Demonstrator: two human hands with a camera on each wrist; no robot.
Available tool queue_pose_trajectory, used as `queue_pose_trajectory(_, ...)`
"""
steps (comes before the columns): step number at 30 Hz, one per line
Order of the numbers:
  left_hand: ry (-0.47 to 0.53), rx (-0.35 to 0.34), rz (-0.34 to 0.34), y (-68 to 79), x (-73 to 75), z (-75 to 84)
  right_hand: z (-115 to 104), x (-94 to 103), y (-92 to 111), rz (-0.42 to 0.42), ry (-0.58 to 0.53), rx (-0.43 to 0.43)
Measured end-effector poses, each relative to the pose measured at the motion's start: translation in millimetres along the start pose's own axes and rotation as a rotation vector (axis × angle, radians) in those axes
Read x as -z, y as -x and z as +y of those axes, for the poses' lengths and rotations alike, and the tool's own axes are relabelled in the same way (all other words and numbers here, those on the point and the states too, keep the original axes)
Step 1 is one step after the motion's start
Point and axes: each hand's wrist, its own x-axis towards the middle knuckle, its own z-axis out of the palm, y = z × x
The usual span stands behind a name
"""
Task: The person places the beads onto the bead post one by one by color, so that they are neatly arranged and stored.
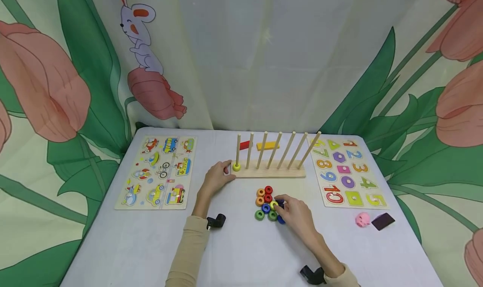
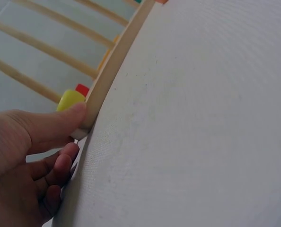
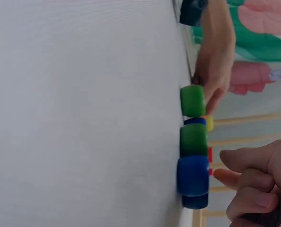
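Note:
A wooden peg stand (image 1: 269,172) with several upright rods stands mid-table, and a yellow ring (image 1: 236,167) sits at the bottom of its leftmost rod. My left hand (image 1: 218,178) grips the stand's left end; the thumb lies on the base close to the yellow ring (image 2: 70,100) in the left wrist view. In front of the stand lies a cluster of loose rings, among them red (image 1: 268,190), orange (image 1: 260,201), blue (image 1: 266,208) and green (image 1: 259,215). Over its right side reaches my right hand (image 1: 296,215), thumb and forefinger apart beside another yellow ring (image 1: 273,205), partly hiding dark blue rings.
A vehicle puzzle board (image 1: 158,172) lies on the left and a number-and-shape board (image 1: 349,173) on the right. Behind the rods are a red block (image 1: 245,145) and a yellow block (image 1: 268,145). A pink pig toy (image 1: 362,219) and a dark card (image 1: 383,221) lie at right.

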Motion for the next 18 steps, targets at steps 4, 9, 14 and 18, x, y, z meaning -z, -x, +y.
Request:
queue_pose_trajectory(4, -0.001, 0.009, -0.004, 0.3, 0.3, 1.8, 6.9, -4.9, 1.5, -0.016, 0.014, -0.021)
queue_pose_trajectory(9, 0.000, 0.004, -0.011, 2.3, 1.6, 2.6, 9.4, -9.8, 0.2, -0.022, 0.022, -0.018)
queue_pose_trajectory(14, -0.012, 0.006, 0.000, 1.2, 2.6, 2.1, 9.9, -10.3, -3.1, -0.022, 0.057, 0.013)
queue_pose_trajectory(18, -0.002, -0.002, -0.009, 0.0, 2.4, 2.3, 7.4, -3.3, -4.5, -0.002, 0.068, 0.015)
